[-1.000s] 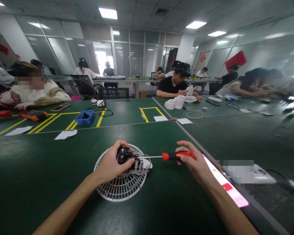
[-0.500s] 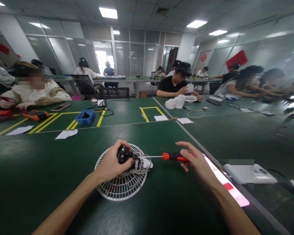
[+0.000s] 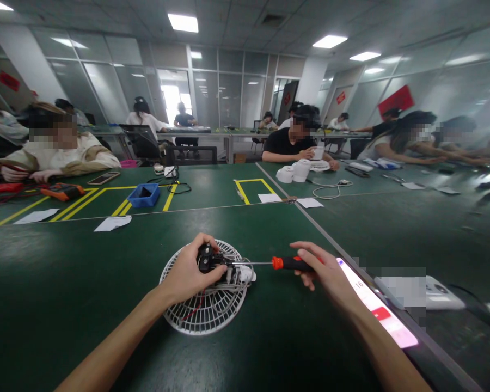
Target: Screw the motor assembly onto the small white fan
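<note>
My left hand [image 3: 190, 270] is closed around a black motor assembly [image 3: 205, 258], thumb and fingers on either side of it. The assembly rests over a round white fan grille [image 3: 204, 320] lying on the green table. White plastic parts and wires [image 3: 242, 274] sit beside the motor, and a thin red wire crosses the grille. In my right hand [image 3: 320, 267] is a screwdriver [image 3: 291, 263] with a black and orange handle, held level. Its shaft points left into the assembly; the tip is hidden among the parts there.
A phone with a lit screen [image 3: 378, 305] lies by my right forearm, with a white device [image 3: 441, 294] beyond it. Further off are a blue bin [image 3: 144, 195], paper slips [image 3: 112, 223], white cups [image 3: 301, 170] and an orange multimeter [image 3: 63, 190]. Co-workers sit around the tables.
My right hand's fingers have shifted slightly on the screwdriver handle, which appears turned. The view has moved a little; my left hand keeps its hold. A co-worker opposite has lowered a white part.
</note>
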### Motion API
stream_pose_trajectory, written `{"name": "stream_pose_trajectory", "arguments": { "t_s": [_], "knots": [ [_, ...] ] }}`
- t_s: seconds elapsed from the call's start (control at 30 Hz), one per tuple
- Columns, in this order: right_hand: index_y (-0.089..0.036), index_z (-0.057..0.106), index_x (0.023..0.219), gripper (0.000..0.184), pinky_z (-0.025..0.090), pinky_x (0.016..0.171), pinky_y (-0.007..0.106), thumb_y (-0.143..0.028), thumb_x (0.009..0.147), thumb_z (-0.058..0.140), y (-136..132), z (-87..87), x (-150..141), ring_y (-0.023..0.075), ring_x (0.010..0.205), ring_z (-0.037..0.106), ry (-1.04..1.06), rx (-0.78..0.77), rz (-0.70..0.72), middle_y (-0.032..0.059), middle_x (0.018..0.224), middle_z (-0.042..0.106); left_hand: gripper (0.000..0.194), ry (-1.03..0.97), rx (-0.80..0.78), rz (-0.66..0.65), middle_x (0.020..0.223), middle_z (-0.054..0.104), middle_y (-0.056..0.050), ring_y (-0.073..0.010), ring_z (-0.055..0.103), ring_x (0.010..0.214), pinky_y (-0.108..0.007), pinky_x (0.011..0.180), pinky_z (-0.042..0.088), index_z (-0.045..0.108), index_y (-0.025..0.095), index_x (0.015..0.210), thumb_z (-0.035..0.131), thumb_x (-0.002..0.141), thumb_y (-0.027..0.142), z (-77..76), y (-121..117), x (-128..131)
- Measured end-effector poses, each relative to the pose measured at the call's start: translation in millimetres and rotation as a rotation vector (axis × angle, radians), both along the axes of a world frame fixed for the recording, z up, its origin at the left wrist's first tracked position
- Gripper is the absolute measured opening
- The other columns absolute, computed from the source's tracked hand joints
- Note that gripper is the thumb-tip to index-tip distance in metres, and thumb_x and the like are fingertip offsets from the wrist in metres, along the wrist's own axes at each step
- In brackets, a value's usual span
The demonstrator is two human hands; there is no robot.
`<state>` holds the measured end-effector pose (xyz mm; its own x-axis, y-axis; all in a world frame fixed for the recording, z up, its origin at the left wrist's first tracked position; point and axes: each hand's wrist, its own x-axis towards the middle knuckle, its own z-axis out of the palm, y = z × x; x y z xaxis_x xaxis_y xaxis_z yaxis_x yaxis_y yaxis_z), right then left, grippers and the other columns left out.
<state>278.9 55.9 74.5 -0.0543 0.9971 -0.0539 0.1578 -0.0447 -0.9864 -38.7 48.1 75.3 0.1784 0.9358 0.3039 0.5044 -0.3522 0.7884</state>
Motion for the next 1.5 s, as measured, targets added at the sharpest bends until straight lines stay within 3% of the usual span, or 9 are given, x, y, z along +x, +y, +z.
{"name": "stream_pose_trajectory", "arguments": {
  "t_s": [0.27,0.37,0.5,0.67,0.9,1.0,1.13,1.27,1.5],
  "knots": [
    [-0.024,0.064,0.114,0.057,0.055,0.069,0.030,-0.027,0.063,0.087,-0.4,-1.1,0.0,0.0161,0.071,0.066,0.268,0.110,0.028,0.0009,0.094,0.072,0.032,-0.039,-0.020,-0.005,0.097,0.066,-0.001,-0.0196,0.066,0.091,-0.037,0.085,0.053,0.053,0.022,0.098,0.075,0.078,0.036,0.3,-0.8,2.4],
    [-0.023,0.063,0.114,0.055,0.058,0.068,0.033,-0.046,0.070,0.085,1.6,-2.7,-1.0,0.0221,0.081,0.070,0.259,0.070,0.004,0.0055,0.094,0.074,0.031,-0.037,-0.004,-0.013,0.098,0.066,-0.001,-0.0197,0.066,0.092,-0.038,0.087,0.053,0.055,0.022,0.099,0.075,0.079,0.034,-0.3,-0.6,2.1],
    [-0.018,0.063,0.115,0.064,0.049,0.045,0.028,-0.072,0.082,0.061,3.2,-2.4,-1.1,0.0192,0.054,0.064,0.048,-0.021,-0.039,0.0037,0.069,0.069,0.042,0.025,0.081,-0.067,0.111,0.067,-0.003,-0.0217,0.065,0.104,-0.043,0.099,0.051,0.058,0.027,0.124,0.072,0.084,0.032,-3.1,0.7,-1.0],
    [-0.018,0.061,0.123,0.062,0.039,0.040,0.022,-0.064,0.083,0.066,0.1,1.6,1.5,0.0128,0.046,0.053,0.033,-0.013,-0.007,-0.0022,0.061,0.062,0.042,0.075,0.156,-0.146,0.119,0.065,-0.005,-0.0222,0.063,0.109,-0.045,0.100,0.050,0.060,0.032,0.132,0.067,0.091,0.033,-3.9,3.1,-3.3],
    [-0.024,0.062,0.120,0.055,0.052,0.063,0.025,-0.031,0.068,0.082,-4.8,8.3,3.7,0.0127,0.069,0.061,0.283,0.078,0.060,0.0001,0.095,0.069,0.023,0.073,0.210,-0.140,0.114,0.066,-0.005,-0.0214,0.064,0.108,-0.044,0.100,0.053,0.065,0.024,0.110,0.070,0.087,0.027,-3.3,3.8,-4.5],
    [-0.023,0.064,0.120,0.050,0.054,0.070,0.027,-0.041,0.076,0.078,-3.7,8.0,3.7,0.0169,0.081,0.065,0.208,0.096,0.037,0.0037,0.097,0.071,0.043,0.120,0.249,-0.104,0.116,0.065,-0.005,-0.0208,0.064,0.107,-0.046,0.100,0.054,0.058,0.027,0.127,0.072,0.087,0.029,-4.4,3.0,-5.8],
    [-0.019,0.056,0.135,0.064,0.044,0.046,0.026,-0.064,0.090,0.056,-2.9,7.5,4.7,0.0160,0.053,0.058,-0.001,-0.006,0.020,0.0030,0.074,0.068,0.071,0.184,0.327,-0.109,0.133,0.056,-0.007,-0.0234,0.061,0.118,-0.051,0.105,0.054,0.039,0.036,0.151,0.072,0.088,0.033,-4.7,1.4,-7.2],
    [-0.021,0.056,0.134,0.062,0.035,0.041,0.023,-0.057,0.085,0.066,-4.2,8.2,6.7,0.0120,0.047,0.050,0.063,-0.024,0.044,-0.0010,0.070,0.062,0.054,0.295,0.416,-0.150,0.142,0.048,-0.008,-0.0262,0.055,0.130,-0.053,0.108,0.054,0.052,0.037,0.142,0.068,0.091,0.030,-4.8,1.6,-9.2],
    [-0.023,0.065,0.121,0.052,0.054,0.066,0.027,-0.032,0.072,0.078,-4.2,10.3,6.6,0.0184,0.083,0.064,0.297,0.024,0.088,0.0057,0.101,0.069,0.024,0.503,0.644,-0.152,0.137,0.054,-0.011,-0.0272,0.062,0.118,-0.051,0.093,0.062,0.070,0.028,0.117,0.062,0.095,0.023,-6.2,3.1,-6.9]
  ]
}}
